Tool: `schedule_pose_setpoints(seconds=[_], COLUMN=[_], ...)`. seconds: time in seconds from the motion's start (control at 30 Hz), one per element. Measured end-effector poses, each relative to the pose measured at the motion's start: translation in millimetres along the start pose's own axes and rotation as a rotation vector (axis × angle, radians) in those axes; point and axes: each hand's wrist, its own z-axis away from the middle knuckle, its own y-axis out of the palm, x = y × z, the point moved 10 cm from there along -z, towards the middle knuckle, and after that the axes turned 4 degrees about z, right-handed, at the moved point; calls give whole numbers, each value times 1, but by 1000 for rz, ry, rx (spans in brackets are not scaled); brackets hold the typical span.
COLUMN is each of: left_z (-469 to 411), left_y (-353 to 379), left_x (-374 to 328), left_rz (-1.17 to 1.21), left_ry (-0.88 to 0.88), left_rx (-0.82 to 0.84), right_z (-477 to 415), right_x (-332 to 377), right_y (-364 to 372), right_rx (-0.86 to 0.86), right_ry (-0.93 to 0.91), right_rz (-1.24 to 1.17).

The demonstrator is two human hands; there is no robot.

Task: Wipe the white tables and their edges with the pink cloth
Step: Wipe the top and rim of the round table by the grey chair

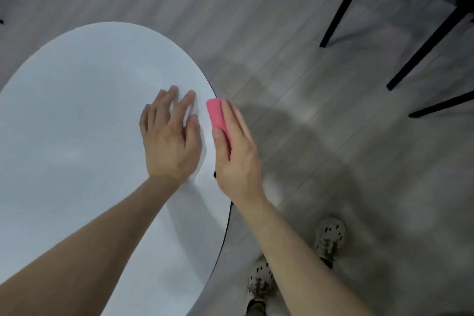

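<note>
Head view: round white worktop (77, 115) over grey plank floor (307, 141), L hand (170, 136) flat & open on top near its right rim, fingers spread, R hand (237, 159) pinching folded pink cloth (216, 115) btwn thumb & straight fingers against that rim's edge, black chair legs (343, 7) well apart.

Round white table (77, 136), pink cloth (216, 115) at edge

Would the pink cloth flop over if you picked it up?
Probably floppy: the pink cloth looks folded round the edge of the white table under the right hand. Likely light, since thumb and fingers alone hold it.
</note>
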Motion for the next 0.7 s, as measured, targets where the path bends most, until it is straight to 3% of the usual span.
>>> schedule_pose_setpoints(seconds=[0.13,0.37,0.6,0.7], left_z=[2,-2,-2,-1], left_y=[-1,-4,-5,-4], left_x=[-4,-3,-6,-7], left_rz=[-19,14,7,26], left_ry=[4,-16,-34,-59], left_rx=[14,-6,11,29], right_z=[58,-140,-27,-60], right_x=[-2,18,10,10], right_y=[-7,39,-3,7], right_rx=[74,254,207,267], right_ry=[30,-76,-28,21], right_rz=[-15,31,30,31])
